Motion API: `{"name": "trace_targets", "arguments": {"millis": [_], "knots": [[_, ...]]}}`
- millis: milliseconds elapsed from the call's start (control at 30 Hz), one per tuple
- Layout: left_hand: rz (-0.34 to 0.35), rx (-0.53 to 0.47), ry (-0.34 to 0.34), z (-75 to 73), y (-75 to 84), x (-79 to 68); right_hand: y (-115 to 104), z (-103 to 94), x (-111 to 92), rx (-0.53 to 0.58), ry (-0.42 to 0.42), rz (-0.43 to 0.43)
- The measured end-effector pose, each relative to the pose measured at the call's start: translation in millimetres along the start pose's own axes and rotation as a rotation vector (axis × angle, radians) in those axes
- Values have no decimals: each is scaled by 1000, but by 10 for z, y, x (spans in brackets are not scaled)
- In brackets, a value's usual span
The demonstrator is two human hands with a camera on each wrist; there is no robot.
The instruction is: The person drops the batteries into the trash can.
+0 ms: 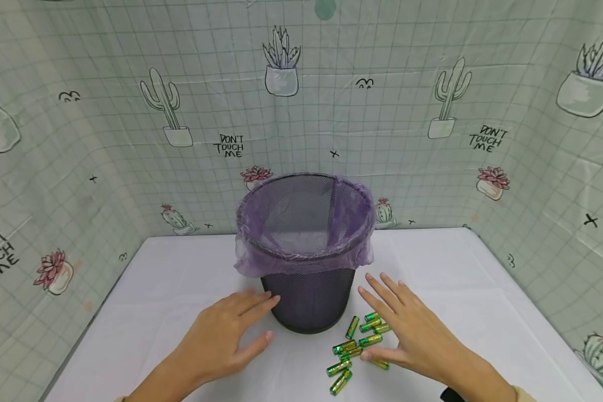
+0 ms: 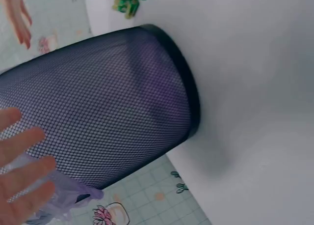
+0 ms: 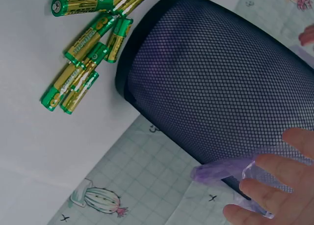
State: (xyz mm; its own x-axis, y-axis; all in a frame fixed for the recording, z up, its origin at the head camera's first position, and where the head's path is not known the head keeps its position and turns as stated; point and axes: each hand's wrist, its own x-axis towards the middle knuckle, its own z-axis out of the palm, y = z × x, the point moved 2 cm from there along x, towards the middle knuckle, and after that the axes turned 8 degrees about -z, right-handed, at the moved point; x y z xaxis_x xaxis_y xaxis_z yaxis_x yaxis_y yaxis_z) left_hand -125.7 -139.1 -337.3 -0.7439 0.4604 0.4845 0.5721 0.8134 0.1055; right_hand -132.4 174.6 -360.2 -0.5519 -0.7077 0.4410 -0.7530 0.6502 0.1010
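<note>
A black mesh wastebasket stands upright on the table, lined with a thin purple plastic bag folded over its rim. My left hand hovers at the basket's left front, fingers extended and holding nothing. On the other side my right hand is spread with straight fingers, over the right part of a pile of batteries. Several green and gold batteries lie loosely by the basket's base in the right wrist view. Some are partly hidden by the right hand in the head view.
The white table is bounded behind and at the sides by a pale green gridded cloth printed with potted cacti. A small dark object shows by the right wrist at the bottom edge.
</note>
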Motion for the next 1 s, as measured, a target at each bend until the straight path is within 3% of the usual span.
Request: {"name": "trace_targets", "arguments": {"millis": [133, 300, 400, 500, 600, 700, 800, 1000], "knots": [[92, -123, 224, -125, 6, 124, 9, -11, -3, -3, 5, 7], [134, -299, 424, -272, -47, 308, 22, -19, -3, 6, 11, 25], [127, -433, 522, -353, -107, 421, 35, -21, -2, 17, 6, 36], [61, -525, 589, -428, -179, 548, 52, -20, 0, 30, -6, 51], [-73, -561, 585, -488, -264, 691, 75, -17, 11, 45, -11, 70], [-225, -591, 514, -505, -358, 815, 94, -13, 19, 56, -10, 86], [-333, -611, 431, -475, -453, 917, 104, -13, 23, 67, -5, 96], [-420, -622, 306, -334, -616, 1088, 123, -12, 28, 81, 10, 117]]}}
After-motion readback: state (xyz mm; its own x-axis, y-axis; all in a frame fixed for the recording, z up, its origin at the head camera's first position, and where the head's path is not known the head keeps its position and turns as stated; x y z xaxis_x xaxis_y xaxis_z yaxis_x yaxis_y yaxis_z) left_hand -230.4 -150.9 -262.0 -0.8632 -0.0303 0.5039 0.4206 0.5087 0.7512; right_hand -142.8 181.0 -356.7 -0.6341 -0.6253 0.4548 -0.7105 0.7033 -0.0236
